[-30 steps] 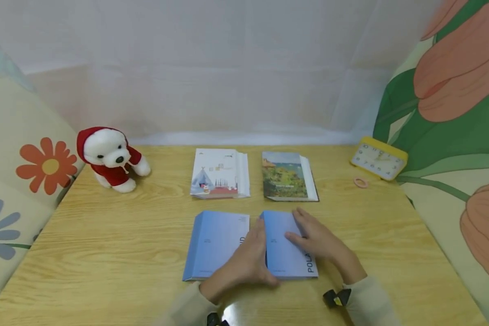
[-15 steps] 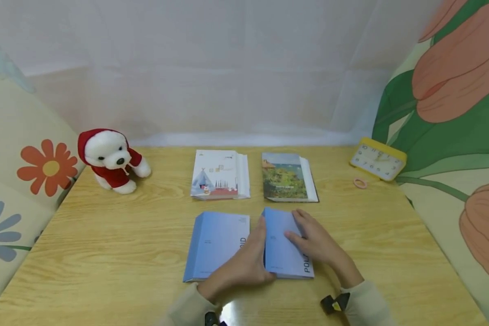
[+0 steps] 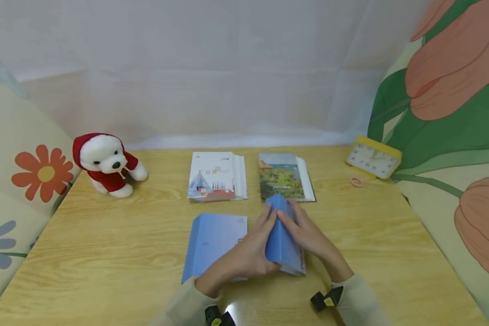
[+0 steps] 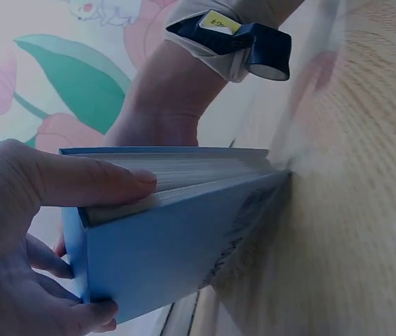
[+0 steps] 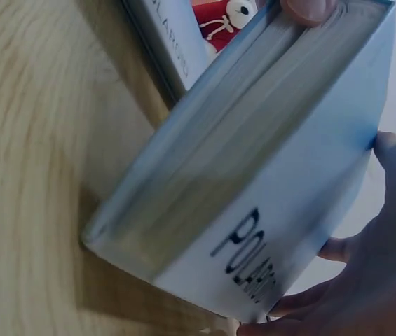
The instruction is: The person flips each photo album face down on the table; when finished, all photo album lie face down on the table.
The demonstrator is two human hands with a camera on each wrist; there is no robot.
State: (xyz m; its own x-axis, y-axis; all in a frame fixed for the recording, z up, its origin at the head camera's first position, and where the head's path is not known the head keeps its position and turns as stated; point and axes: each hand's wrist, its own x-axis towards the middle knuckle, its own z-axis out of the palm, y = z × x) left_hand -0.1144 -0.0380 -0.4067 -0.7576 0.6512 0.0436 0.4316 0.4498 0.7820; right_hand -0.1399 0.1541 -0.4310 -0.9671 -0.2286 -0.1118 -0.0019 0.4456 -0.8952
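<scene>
Both hands hold a thick blue photo album (image 3: 282, 244) lettered in black, tipped up with its spine uppermost and its opposite edge at the table. My left hand (image 3: 248, 251) grips it from the left; in the left wrist view the thumb (image 4: 106, 180) lies on the page ends and the fingers curl at the spine. My right hand (image 3: 309, 231) holds the other side, thumb by the spine and fingers against the cover (image 5: 310, 203). A matching blue album (image 3: 216, 244) lies flat to the left, partly covered by the left hand and forearm.
Behind lie a white album with a tent picture (image 3: 212, 176) and an album with a landscape cover (image 3: 281, 176). A plush dog in red (image 3: 110, 165) sits back left. A yellow clock (image 3: 374, 157) and a pink ring (image 3: 356, 181) are at the right on the wooden table (image 3: 106, 253).
The right-hand blue album has gone from lying flat to standing tilted, spine up. Both hands have turned with it, the right thumb shifting from the cover to the spine.
</scene>
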